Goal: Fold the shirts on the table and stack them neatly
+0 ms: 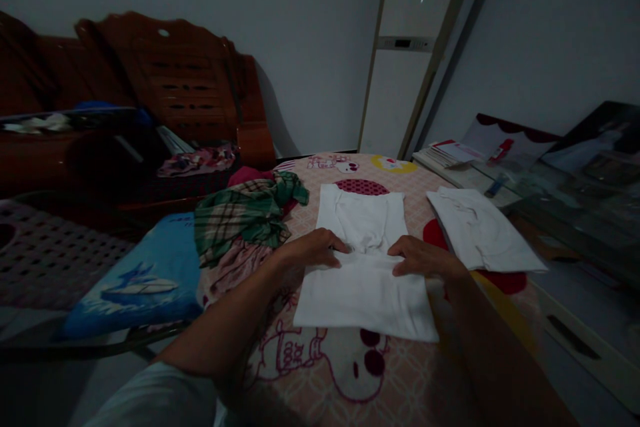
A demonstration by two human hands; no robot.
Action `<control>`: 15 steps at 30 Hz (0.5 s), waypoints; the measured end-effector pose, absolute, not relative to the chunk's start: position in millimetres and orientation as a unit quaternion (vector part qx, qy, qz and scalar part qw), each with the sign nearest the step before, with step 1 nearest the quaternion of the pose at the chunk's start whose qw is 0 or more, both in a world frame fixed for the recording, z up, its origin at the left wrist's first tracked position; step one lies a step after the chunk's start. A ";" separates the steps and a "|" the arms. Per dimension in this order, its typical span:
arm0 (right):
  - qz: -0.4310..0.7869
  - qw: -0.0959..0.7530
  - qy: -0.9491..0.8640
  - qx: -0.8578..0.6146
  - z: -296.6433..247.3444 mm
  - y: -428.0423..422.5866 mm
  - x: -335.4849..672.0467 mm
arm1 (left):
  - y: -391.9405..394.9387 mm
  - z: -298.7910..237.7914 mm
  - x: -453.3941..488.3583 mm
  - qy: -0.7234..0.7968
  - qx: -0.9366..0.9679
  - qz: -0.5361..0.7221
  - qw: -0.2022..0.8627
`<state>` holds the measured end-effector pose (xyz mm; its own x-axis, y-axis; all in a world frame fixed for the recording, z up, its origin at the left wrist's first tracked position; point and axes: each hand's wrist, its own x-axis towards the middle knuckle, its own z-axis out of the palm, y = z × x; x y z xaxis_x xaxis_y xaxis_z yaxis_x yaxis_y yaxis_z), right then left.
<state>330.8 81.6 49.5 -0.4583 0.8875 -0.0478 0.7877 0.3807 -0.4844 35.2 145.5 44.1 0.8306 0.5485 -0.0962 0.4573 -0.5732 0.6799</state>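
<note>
A white garment (pixel 364 283) lies lengthwise on a pink cartoon-print blanket (pixel 350 373), its near half doubled over the far half. My left hand (pixel 313 248) rests on the left end of the fold edge, fingers curled down onto the cloth. At the right end of that same edge sits my right hand (pixel 423 258), its fingers pinching the fabric. A second white garment (pixel 483 230), folded flat, lies to the right near the blanket's edge.
A heap of green plaid and pink clothes (pixel 250 217) lies left of the garment, beside a blue cushion (pixel 140 280). A dark wooden bench (pixel 175 80) stands behind. Papers and booklets (pixel 453 153) sit on a glass table at right. A tall white appliance (pixel 405 53) stands by the wall.
</note>
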 end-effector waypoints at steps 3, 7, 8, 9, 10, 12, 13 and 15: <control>0.209 0.085 -0.838 -0.497 49.0 79.9 327.9 | 145.0 43.6 35.1 0.261 0.886 0.077 0.376; 0.224 0.026 -0.829 -0.513 47.4 82.2 325.7 | 144.7 38.9 36.7 0.239 0.896 0.071 0.367; 0.231 0.019 -0.826 -0.514 48.0 82.3 326.6 | 144.4 38.5 36.8 0.238 0.898 0.069 0.363; 0.237 0.019 -0.823 -0.516 49.4 82.0 328.0 | 143.8 39.0 36.5 0.235 0.900 0.068 0.361; 0.241 0.025 -0.820 -0.518 51.7 81.1 330.0 | 143.3 40.7 35.8 0.231 0.902 0.069 0.359; 0.249 0.046 -0.813 -0.524 58.9 78.8 335.3 | 142.9 48.6 33.2 0.217 0.906 0.077 0.356; 0.250 0.060 -0.810 -0.527 63.7 78.1 338.2 | 143.7 54.9 31.6 0.211 0.909 0.082 0.351; 0.230 0.097 -0.806 -0.536 75.1 79.8 343.0 | 148.9 70.9 29.1 0.211 0.916 0.096 0.327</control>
